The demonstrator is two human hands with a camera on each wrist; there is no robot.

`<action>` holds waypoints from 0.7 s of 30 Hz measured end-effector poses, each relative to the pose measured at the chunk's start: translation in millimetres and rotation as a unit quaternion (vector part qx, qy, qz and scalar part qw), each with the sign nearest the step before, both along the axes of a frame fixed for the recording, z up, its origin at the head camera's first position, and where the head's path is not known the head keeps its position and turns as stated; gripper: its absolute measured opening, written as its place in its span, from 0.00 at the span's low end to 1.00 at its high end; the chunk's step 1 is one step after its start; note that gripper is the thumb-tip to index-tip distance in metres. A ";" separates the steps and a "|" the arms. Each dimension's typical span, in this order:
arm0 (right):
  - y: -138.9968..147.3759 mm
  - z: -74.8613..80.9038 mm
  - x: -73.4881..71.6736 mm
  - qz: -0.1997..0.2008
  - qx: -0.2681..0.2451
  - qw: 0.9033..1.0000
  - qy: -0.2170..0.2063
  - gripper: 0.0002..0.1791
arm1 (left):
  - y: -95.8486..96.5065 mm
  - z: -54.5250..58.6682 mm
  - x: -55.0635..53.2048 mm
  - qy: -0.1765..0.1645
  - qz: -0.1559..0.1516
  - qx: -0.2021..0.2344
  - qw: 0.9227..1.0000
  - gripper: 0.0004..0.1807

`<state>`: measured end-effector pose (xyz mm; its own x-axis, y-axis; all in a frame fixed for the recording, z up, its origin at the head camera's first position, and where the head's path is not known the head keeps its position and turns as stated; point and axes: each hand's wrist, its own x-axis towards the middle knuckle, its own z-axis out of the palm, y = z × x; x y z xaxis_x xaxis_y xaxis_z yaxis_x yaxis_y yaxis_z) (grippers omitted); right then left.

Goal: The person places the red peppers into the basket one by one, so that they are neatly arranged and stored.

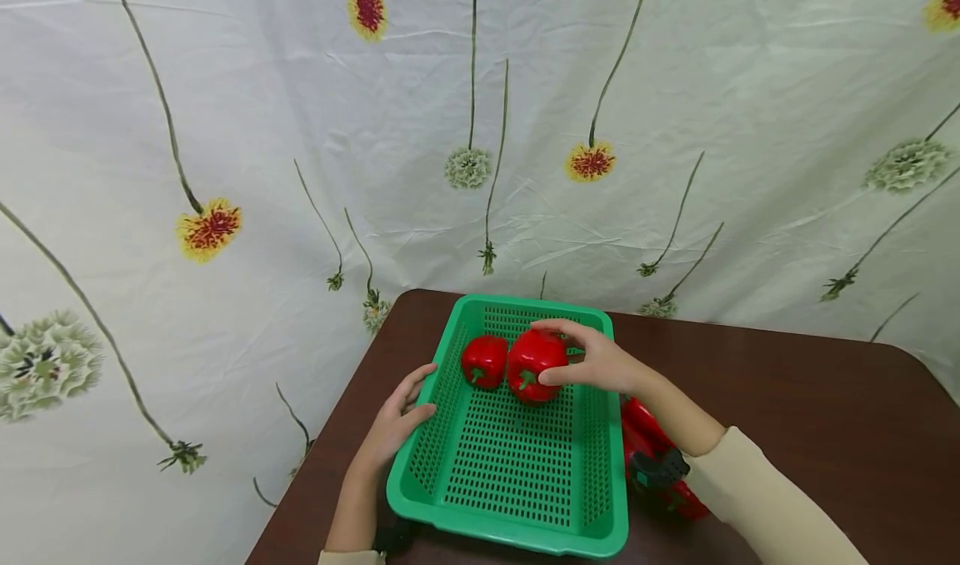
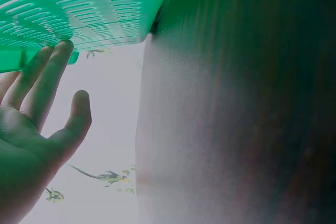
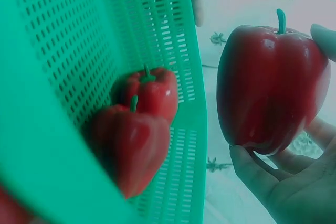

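My right hand (image 1: pixel 603 363) grips a large red bell pepper (image 1: pixel 534 355) with a green stem, thumb and fingers spread around its sides. In the right wrist view the held pepper (image 3: pixel 273 87) hangs above the rim of the green plastic basket (image 1: pixel 517 540). Two more red bell peppers lie inside: one (image 3: pixel 155 95) at the far end, another (image 3: pixel 136 148) beside it. From the head, the held pepper hides the second of these. My left hand (image 1: pixel 392 427) is at the basket's left side, its fingers extended to the slotted wall (image 2: pixel 94 3).
Several red peppers (image 1: pixel 643 427) lie on the dark brown table (image 1: pixel 795 407) right of the basket, partly under my right forearm and its black wrist camera (image 1: pixel 658 469). A white floral cloth (image 1: pixel 420 115) hangs behind the table and along its left.
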<state>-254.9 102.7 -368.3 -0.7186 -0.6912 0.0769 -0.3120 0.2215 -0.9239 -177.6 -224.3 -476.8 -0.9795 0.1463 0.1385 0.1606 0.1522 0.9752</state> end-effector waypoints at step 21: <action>-50.3 -13.7 -4.1 0.029 0.032 0.999 -0.017 0.38 | -1.2 -1.2 -1.6 -0.010 0.003 -0.002 1.000 0.31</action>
